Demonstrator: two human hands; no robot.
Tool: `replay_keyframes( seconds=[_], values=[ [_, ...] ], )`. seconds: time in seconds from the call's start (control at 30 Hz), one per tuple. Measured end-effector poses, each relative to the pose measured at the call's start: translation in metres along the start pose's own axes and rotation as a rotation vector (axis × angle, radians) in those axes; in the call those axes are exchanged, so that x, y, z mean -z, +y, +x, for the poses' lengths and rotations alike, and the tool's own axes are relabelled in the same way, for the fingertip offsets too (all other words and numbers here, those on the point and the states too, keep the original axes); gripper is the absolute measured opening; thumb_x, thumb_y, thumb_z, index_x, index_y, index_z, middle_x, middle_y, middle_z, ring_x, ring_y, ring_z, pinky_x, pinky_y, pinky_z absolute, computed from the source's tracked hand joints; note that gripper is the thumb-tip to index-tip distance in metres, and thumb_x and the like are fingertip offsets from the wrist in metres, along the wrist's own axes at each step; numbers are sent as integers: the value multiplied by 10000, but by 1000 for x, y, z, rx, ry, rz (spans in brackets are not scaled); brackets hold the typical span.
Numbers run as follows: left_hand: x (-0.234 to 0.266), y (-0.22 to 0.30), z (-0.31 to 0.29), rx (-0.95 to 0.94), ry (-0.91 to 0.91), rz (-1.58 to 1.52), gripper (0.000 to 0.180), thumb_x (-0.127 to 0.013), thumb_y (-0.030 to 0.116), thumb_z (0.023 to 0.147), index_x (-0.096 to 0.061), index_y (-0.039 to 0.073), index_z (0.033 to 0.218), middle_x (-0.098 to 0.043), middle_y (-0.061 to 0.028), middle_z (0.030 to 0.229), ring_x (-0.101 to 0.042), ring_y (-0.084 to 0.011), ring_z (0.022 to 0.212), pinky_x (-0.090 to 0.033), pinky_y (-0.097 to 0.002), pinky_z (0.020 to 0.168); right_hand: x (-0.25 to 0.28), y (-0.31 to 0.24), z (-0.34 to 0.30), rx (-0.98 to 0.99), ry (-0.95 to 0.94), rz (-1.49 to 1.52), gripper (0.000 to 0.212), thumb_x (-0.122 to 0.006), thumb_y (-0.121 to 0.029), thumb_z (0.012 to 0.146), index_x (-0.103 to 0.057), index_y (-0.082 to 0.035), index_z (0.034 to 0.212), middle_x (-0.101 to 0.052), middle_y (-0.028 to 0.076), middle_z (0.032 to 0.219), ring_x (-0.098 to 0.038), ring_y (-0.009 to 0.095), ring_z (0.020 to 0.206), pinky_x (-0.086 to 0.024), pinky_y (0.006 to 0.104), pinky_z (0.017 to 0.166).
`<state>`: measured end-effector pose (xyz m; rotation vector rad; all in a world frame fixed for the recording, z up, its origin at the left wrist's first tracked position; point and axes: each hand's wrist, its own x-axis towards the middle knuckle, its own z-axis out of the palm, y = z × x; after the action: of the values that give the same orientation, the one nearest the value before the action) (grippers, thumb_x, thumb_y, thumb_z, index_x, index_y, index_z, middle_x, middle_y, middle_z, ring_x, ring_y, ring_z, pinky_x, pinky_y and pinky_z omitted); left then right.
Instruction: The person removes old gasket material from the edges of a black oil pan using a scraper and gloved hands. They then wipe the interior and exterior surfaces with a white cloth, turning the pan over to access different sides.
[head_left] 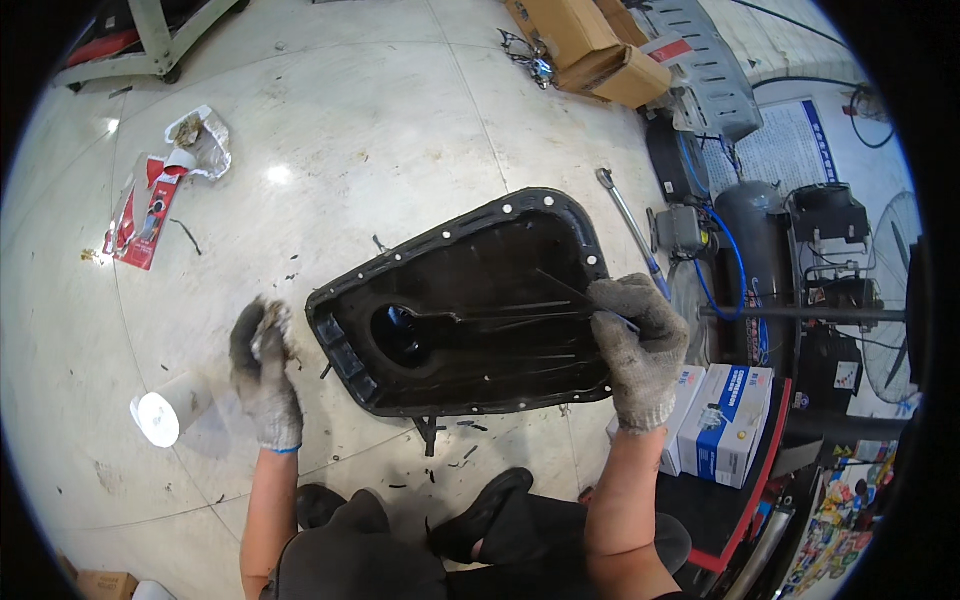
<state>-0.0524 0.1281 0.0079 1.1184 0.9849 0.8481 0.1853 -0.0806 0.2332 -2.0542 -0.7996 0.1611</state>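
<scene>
In front of me is a black oil pan (500, 270), its hollow inside facing up, with bolt holes around its rim and a round recess near its left end. My right hand (640, 350), in a dirty grey work glove, is closed with fingers and thumb at the pan's right rim. Left of the pan, clear of it, my gloved left hand (265, 380) is closed around a crumpled, stained wad (271, 325), perhaps tissue or rag; motion blurs it. Close beside that hand a white cylindrical roll or tub (165, 415) lies on the floor.
Dark scraps (465, 455) litter the tiled floor near my shoes. Torn red-and-white packaging (145, 215) lies at far left. A long-handled wrench (630, 225) rests beyond the pan's right end. Boxes (730, 425), an air compressor (745, 260) and cardboard cartons (590, 55) line the right side.
</scene>
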Motion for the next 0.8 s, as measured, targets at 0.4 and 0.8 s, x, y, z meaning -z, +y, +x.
replay_keyframes(
  seconds=[0.4, 0.8],
  values=[
    [-156, 108, 54, -579, -468, 197, 427, -814, 219, 894, -724, 38, 1270, -720, -169, 1250, -715, -284, 1115, -578, -396, 973, -15, -11, 0, 122, 32, -177, 237, -735, 119, 798, -781, 11, 1003, -712, 103, 898, -672, 176, 820, -522, 309, 730],
    [-114, 29, 67, -519, -395, 220, 242, -726, 164, 932, -742, 63, 1152, -677, -177, 1162, -708, -318, 1039, -589, -403, 882, -23, -19, -12, 130, 83, -239, 246, -748, 120, 807, -776, 28, 1034, -729, 119, 956, -690, 189, 871, -539, 314, 766]
  ],
)
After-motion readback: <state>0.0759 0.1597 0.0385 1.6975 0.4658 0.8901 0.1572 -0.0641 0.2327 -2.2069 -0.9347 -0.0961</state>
